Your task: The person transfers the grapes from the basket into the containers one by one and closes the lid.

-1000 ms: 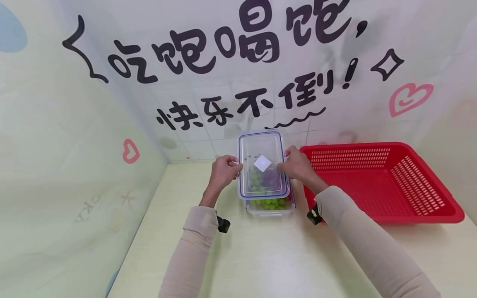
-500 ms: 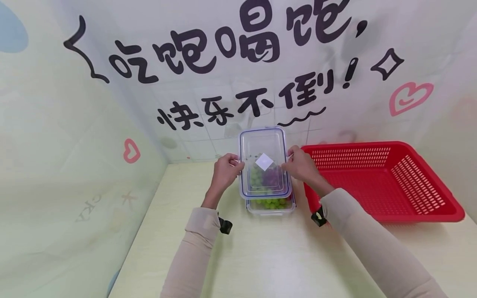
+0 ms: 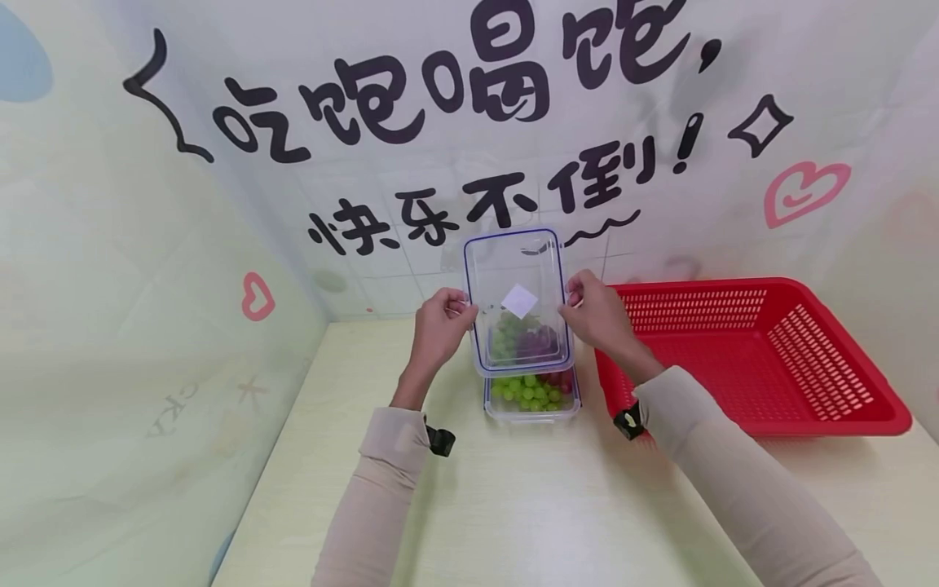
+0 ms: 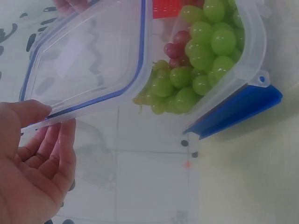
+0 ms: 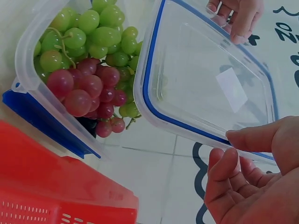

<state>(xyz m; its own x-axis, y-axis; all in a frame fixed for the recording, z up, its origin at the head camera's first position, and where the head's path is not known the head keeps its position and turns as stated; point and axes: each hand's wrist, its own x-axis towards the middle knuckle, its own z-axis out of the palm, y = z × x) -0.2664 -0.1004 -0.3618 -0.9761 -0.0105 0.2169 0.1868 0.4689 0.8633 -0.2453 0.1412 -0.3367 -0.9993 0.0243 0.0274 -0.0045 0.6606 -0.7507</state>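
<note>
Both hands hold a clear plastic lid (image 3: 517, 269) with a blue seal and a white square sticker, tilted up above a food container (image 3: 531, 414). My left hand (image 3: 442, 326) pinches the lid's left edge between thumb and fingers. On the opposite edge, the thumb and fingers of my right hand (image 3: 596, 314) pinch it likewise. Inside the container lie green grapes (image 4: 219, 42) and red grapes (image 5: 88, 91), partly seen through the lid in the head view. A blue side clip (image 4: 236, 112) hangs folded outward in the left wrist view, and another blue clip (image 5: 46, 121) in the right wrist view.
A red perforated plastic basket (image 3: 756, 367) stands close to the right of the container, beneath the right forearm. The pale wooden table (image 3: 506, 505) meets a printed wall (image 3: 411, 285) just behind the container.
Both hands have raised the lid and tipped it more upright, toward the wall. More of the grapes at the container's front now shows. The container and basket have stayed put.
</note>
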